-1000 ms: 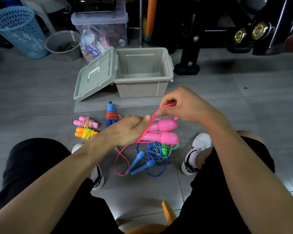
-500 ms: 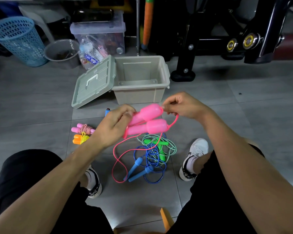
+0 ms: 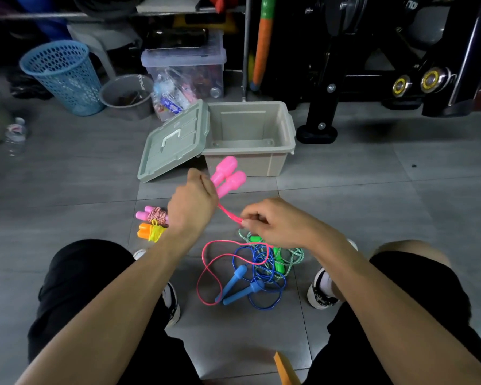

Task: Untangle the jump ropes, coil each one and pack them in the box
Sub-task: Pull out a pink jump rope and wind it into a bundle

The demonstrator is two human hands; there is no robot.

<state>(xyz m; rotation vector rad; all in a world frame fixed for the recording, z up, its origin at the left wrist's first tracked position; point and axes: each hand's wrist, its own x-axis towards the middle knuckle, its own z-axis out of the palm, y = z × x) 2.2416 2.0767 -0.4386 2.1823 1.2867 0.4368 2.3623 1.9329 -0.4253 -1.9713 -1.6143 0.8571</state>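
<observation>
Gripping both pink handles (image 3: 228, 175) at frame centre, now tipped up toward the box (image 3: 286, 134), the left hand (image 3: 192, 207) steadies them; the right hand (image 3: 275, 222) has dropped lower, pinching the pink cord (image 3: 229, 215), so coiling is starting, the rest trailing on the floor.

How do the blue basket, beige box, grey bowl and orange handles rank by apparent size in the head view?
1. beige box
2. blue basket, close; farther away, so unsure
3. grey bowl
4. orange handles
</observation>
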